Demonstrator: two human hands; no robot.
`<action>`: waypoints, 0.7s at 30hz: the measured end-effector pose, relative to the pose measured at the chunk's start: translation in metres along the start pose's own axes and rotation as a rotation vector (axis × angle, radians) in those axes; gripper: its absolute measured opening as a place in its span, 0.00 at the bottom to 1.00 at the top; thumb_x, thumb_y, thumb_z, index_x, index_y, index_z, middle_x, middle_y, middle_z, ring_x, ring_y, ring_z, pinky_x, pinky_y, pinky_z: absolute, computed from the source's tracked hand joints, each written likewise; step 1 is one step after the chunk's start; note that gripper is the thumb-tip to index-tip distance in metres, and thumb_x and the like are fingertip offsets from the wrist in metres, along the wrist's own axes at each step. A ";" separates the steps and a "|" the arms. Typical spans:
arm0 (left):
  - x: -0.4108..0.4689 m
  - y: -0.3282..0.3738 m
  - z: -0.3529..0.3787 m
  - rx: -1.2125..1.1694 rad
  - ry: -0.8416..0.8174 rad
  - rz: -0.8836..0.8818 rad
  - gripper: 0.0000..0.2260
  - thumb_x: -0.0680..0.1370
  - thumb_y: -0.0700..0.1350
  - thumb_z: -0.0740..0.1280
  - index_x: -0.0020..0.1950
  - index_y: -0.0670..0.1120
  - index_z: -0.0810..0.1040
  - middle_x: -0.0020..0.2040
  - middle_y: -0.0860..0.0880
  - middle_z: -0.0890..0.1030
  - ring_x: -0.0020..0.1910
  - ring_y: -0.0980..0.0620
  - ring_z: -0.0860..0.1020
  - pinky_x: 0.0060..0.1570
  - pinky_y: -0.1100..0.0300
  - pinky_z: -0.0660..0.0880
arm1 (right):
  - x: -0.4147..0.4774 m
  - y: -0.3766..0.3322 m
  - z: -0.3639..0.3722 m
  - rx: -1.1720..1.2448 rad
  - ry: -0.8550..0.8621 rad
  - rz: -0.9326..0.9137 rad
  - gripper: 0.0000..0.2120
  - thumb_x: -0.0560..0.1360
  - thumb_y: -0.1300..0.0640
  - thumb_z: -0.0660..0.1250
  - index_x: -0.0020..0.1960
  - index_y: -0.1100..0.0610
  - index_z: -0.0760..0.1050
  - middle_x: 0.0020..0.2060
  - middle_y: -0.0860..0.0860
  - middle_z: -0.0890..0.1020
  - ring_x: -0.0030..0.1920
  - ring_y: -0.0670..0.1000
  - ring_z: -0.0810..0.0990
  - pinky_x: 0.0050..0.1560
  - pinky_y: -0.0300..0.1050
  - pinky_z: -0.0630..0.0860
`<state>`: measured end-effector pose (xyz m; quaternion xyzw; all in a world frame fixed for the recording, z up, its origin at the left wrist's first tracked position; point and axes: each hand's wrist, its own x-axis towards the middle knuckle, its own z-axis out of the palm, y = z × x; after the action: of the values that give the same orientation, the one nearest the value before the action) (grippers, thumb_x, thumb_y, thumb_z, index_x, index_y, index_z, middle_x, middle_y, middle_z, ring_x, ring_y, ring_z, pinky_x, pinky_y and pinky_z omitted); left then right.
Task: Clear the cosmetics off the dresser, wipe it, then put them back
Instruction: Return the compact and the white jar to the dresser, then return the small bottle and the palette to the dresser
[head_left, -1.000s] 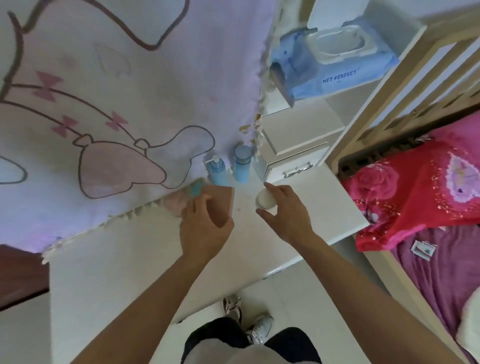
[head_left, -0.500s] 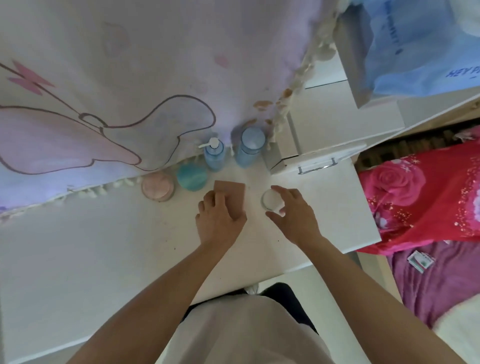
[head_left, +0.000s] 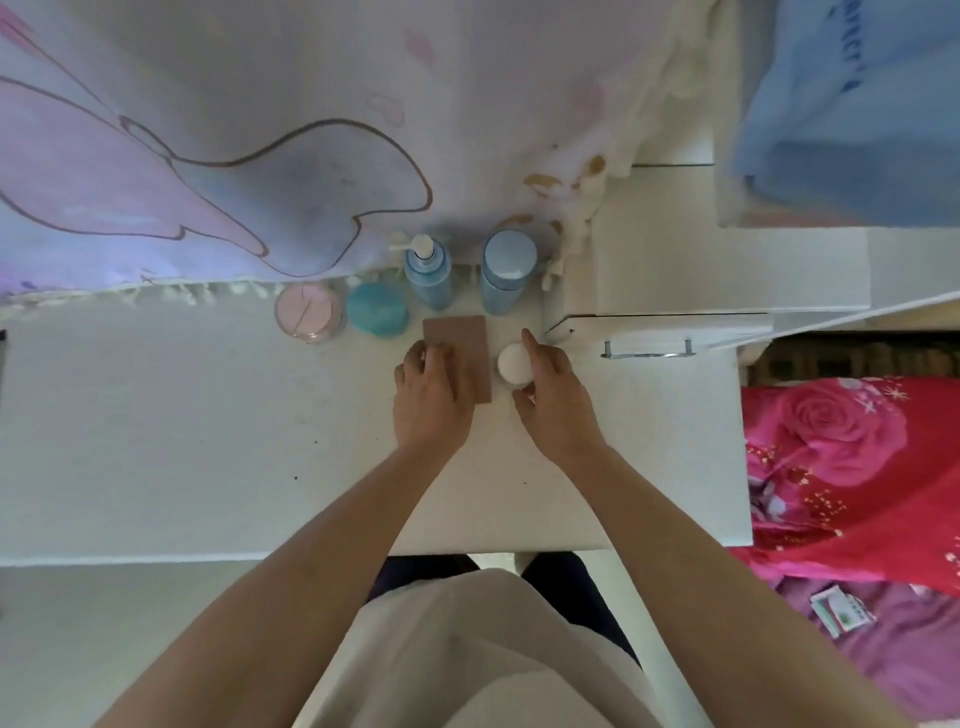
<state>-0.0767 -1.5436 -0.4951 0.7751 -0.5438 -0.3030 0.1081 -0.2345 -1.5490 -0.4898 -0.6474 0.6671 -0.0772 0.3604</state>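
white jar (head_left: 513, 362) lowered, compact (head_left: 462, 338) laid flat

We look down on a white dresser top (head_left: 182, 441), marked by a few small dark specks. Along its far edge we find a row: a pink round jar (head_left: 309, 313), a teal round jar (head_left: 376, 310) just right of it, then a blue pump bottle (head_left: 428, 278) and a blue capped bottle (head_left: 506, 273), both upright. Nearer than the bottles lies a flat brown case (head_left: 460, 343), and just to its right stands a small white jar (head_left: 513, 362). At the far right a white drawer box (head_left: 675, 280) rests on the top, its metal handle (head_left: 647, 355) facing near. The fringe of a pale printed cloth (head_left: 260, 130) hangs at the far edge on the left.
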 end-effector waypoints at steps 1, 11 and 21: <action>-0.004 -0.001 0.000 -0.011 0.017 -0.016 0.15 0.82 0.51 0.56 0.65 0.46 0.71 0.72 0.43 0.67 0.67 0.40 0.66 0.61 0.47 0.69 | -0.001 0.003 -0.001 0.010 -0.012 -0.024 0.37 0.75 0.62 0.68 0.79 0.52 0.55 0.69 0.56 0.68 0.56 0.61 0.80 0.56 0.58 0.77; -0.091 -0.001 -0.057 0.079 0.485 -0.035 0.25 0.83 0.56 0.49 0.74 0.44 0.67 0.76 0.42 0.64 0.73 0.41 0.63 0.67 0.42 0.64 | -0.038 -0.014 -0.044 0.085 0.180 -0.286 0.19 0.81 0.50 0.60 0.70 0.55 0.70 0.65 0.52 0.73 0.65 0.52 0.70 0.64 0.52 0.71; -0.218 -0.055 -0.234 0.293 0.963 -0.191 0.24 0.84 0.56 0.51 0.78 0.49 0.60 0.79 0.41 0.56 0.78 0.41 0.54 0.73 0.42 0.55 | -0.099 -0.197 -0.026 0.014 0.279 -0.911 0.30 0.81 0.40 0.57 0.79 0.51 0.57 0.79 0.57 0.53 0.79 0.58 0.49 0.77 0.56 0.51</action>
<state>0.0545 -1.3619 -0.2596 0.8801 -0.3957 0.1594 0.2085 -0.0996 -1.4968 -0.3208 -0.8550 0.3567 -0.3183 0.2011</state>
